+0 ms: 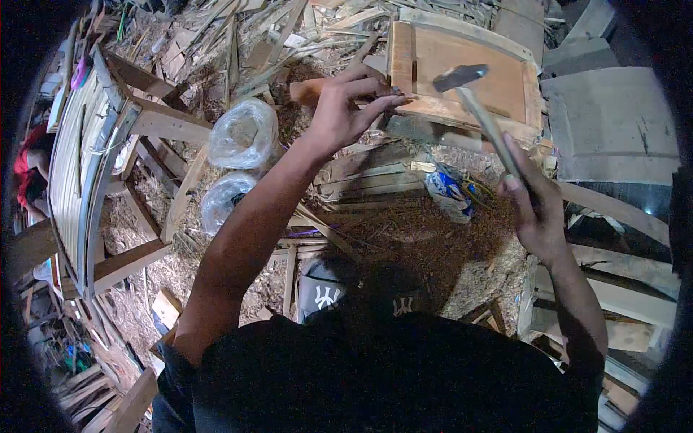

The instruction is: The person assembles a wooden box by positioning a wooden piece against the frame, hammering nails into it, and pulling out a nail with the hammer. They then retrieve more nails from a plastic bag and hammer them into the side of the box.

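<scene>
My right hand point(530, 198) grips the hammer point(482, 119), while my left hand point(346, 108), pinched shut at the wooden frame point(401, 58), hides its contents, plastic bags point(242, 133) at eight o'clock.

Shirt point(375, 382): black and plain, of loose cloth that fills the bottom of the view from shoulder to shoulder.
Sleeves: short and black like the shirt. The left hem point(186, 350) sits above the elbow, and the right hem point(593, 361) lies in shadow.
Left arm point(245, 238): bare from the sleeve hem down to the wrist.
Right arm point(577, 296): bare below the sleeve.
Left grip point(346, 108): bare.
Right grip point(534, 209): bare.
Lower garment point(167, 400): dark blue-grey cloth showing at the left hip under the shirt; its kind cannot be told.
Footwear point(321, 296): a black pair, each with a white interlocked "NY" mark on top. It is partly in shadow, so whether these are slippers or shoes is unclear.
</scene>
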A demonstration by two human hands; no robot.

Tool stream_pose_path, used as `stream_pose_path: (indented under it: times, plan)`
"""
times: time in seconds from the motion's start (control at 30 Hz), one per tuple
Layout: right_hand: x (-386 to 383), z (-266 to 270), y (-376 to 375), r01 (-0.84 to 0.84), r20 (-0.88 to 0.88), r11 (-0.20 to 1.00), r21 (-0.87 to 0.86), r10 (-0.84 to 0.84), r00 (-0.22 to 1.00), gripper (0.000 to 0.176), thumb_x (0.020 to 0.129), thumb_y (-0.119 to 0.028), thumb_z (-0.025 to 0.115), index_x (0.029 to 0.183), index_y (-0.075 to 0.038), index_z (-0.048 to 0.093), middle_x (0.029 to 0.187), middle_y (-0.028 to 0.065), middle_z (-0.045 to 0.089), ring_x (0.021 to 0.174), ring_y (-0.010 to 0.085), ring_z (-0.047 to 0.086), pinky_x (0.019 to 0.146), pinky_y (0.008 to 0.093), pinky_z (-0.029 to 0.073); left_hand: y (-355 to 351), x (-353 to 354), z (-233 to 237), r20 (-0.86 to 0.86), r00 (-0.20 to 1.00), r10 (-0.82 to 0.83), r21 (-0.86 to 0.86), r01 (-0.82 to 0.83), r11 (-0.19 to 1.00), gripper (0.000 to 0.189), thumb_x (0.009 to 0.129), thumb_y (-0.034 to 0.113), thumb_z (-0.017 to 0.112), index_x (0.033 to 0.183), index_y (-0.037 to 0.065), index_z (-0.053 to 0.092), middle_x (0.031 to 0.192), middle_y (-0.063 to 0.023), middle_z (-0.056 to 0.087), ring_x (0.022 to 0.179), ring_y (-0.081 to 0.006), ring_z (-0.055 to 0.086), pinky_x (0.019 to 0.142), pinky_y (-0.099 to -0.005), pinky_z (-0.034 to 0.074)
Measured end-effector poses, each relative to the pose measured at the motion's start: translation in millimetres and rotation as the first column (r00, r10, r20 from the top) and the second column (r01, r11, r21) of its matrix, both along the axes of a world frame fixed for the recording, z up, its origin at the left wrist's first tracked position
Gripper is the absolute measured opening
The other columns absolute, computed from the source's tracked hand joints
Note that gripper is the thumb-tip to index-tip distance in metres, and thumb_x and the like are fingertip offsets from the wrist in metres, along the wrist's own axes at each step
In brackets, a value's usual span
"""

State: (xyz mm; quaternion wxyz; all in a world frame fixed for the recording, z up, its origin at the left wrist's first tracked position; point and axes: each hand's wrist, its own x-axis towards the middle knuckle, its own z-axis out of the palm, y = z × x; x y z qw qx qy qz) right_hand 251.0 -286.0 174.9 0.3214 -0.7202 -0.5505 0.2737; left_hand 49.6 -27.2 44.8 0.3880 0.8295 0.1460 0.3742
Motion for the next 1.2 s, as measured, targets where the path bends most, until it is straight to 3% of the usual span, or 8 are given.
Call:
stream_pose_path:
  times: [0.37, 0.47, 0.6, 0.8, 0.87, 0.9, 0.93, 1.2]
  plan:
    - [-18.4, 14.8, 37.7, -0.145, 0.195, 0.968, -0.207, 0.186, 0.963, 0.053, 0.1, -0.001, 0.049, 0.151, -0.015, 0.046, 0.14, 0.022, 0.058, 0.12, 0.041, 0.061, 0.103, 0.042, 0.048, -0.4, -0.2, 2.9, 0.048, 0.999, -0.007, 0.039, 0.005, 0.999, 0.016, 0.084, 0.011, 0.081, 0.091, 0.0, 0.074, 0.089, -0.012, 0.067, 0.08, -0.0239, 0.065, 0.07, -0.034, 0.054]
    - [-18.9, 2.7, 35.1, -0.157, 0.21, 0.988, 0.002, 0.154, 0.966, 0.053, 0.1, -0.002, 0.049, 0.151, -0.016, 0.047, 0.138, 0.0229, 0.059, 0.121, 0.0408, 0.061, 0.102, 0.0426, 0.048, 0.6, 0.4, 1.8, 0.064, 0.998, -0.017, 0.034, 0.015, 0.999, 0.015, 0.084, 0.011, 0.081, 0.091, 0.0, 0.074, 0.09, -0.012, 0.067, 0.081, -0.0243, 0.066, 0.07, -0.0342, 0.054]
    - [-18.3, 5.6, 36.6, -0.156, 0.292, 0.974, -0.162, 0.199, 0.936, 0.052, 0.101, -0.002, 0.049, 0.151, -0.015, 0.046, 0.138, 0.0226, 0.059, 0.12, 0.0387, 0.063, 0.103, 0.0422, 0.048, 1.9, -2.3, 3.1, 0.001, 1.0, -0.022, 0.03, 0.022, 0.999, 0.016, 0.084, 0.01, 0.08, 0.094, -0.001, 0.076, 0.095, -0.0138, 0.069, 0.091, -0.0251, 0.068, 0.081, -0.0342, 0.053]
    - [-14.2, 9.7, 37.0, -0.191, 0.261, 0.965, 0.18, 0.14, 0.955, 0.045, 0.104, -0.006, 0.046, 0.149, -0.004, 0.046, 0.141, 0.0236, 0.057, 0.132, 0.0295, 0.057, 0.106, 0.0349, 0.043, 2.9, -1.3, 1.4, 0.008, 0.999, -0.034, 0.026, 0.034, 0.999, 0.016, 0.084, 0.009, 0.079, 0.097, 0.001, 0.077, 0.095, -0.0131, 0.069, 0.091, -0.026, 0.067, 0.082, -0.0347, 0.053]
    - [-19.7, 8.8, 40.4, -0.223, 0.263, 0.968, 0.114, 0.187, 0.946, 0.046, 0.104, -0.004, 0.046, 0.149, -0.003, 0.045, 0.141, 0.0226, 0.058, 0.13, 0.0297, 0.059, 0.105, 0.035, 0.043, 2.8, -3.3, 4.2, -0.018, 0.999, -0.038, 0.031, 0.038, 0.999, 0.016, 0.083, 0.01, 0.08, 0.097, 0.001, 0.077, 0.094, -0.0131, 0.069, 0.09, -0.0261, 0.068, 0.082, -0.0348, 0.053]
    - [-18.5, 23.5, 42.6, -0.2, 0.307, 0.946, -0.254, 0.275, 0.911, 0.045, 0.104, -0.003, 0.046, 0.149, 0.001, 0.045, 0.143, 0.0218, 0.057, 0.13, 0.0292, 0.058, 0.107, 0.0355, 0.043, 3.2, -3.6, 6.0, -0.043, 0.998, -0.04, 0.037, 0.042, 0.998, 0.017, 0.083, 0.01, 0.08, 0.097, 0.001, 0.077, 0.094, -0.0131, 0.069, 0.089, -0.0262, 0.068, 0.082, -0.0349, 0.054]
    - [-17.7, 21.0, 42.2, -0.198, 0.308, 0.947, -0.252, 0.273, 0.912, 0.045, 0.104, -0.003, 0.046, 0.149, 0.001, 0.045, 0.143, 0.0218, 0.057, 0.13, 0.0292, 0.058, 0.107, 0.0355, 0.043, 3.3, -2.7, 4.7, -0.042, 0.998, -0.041, 0.039, 0.043, 0.998, 0.017, 0.083, 0.01, 0.08, 0.097, 0.001, 0.077, 0.094, -0.0131, 0.069, 0.089, -0.0262, 0.068, 0.082, -0.0349, 0.054]
    - [-17.4, 2.7, 40.9, -0.163, 0.268, 0.885, 0.437, 0.045, 0.962, 0.056, 0.099, 0.005, 0.047, 0.151, -0.015, 0.046, 0.142, 0.0196, 0.058, 0.128, 0.0364, 0.059, 0.107, 0.0414, 0.046, 4.1, -0.1, -0.8, -0.027, 0.999, -0.03, 0.042, 0.032, 0.999, 0.017, 0.083, 0.01, 0.08, 0.098, 0.001, 0.077, 0.093, -0.0127, 0.07, 0.087, -0.025, 0.068, 0.079, -0.0345, 0.054]
